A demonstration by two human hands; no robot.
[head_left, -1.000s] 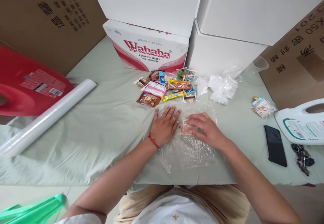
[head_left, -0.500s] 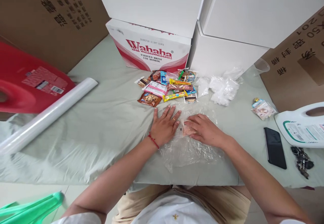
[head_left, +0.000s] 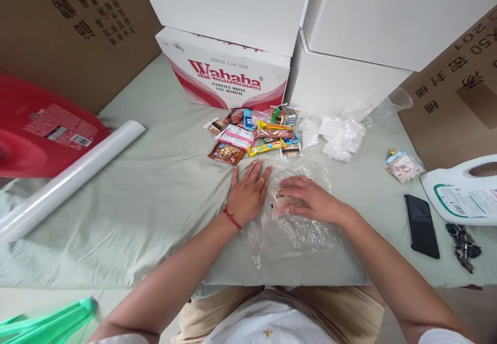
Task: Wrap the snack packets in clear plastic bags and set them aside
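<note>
Packet (head_left: 278, 209) beneath right hand (head_left: 316, 200), barcode edge (head_left: 278, 197) pointing away; long axis partly hidden.

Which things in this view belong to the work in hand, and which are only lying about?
Likely in the work:
small pinkish packet, below the right hand
clear plastic at the packet (over or under it, unclear)
probably the snack packs

Apparently just lying about:
black phone
keys
white container
red container

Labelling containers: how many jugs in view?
2: red jug at left edge, by the plastic roll; white jug at right edge, by the keys. Boxes could hide more.
</note>
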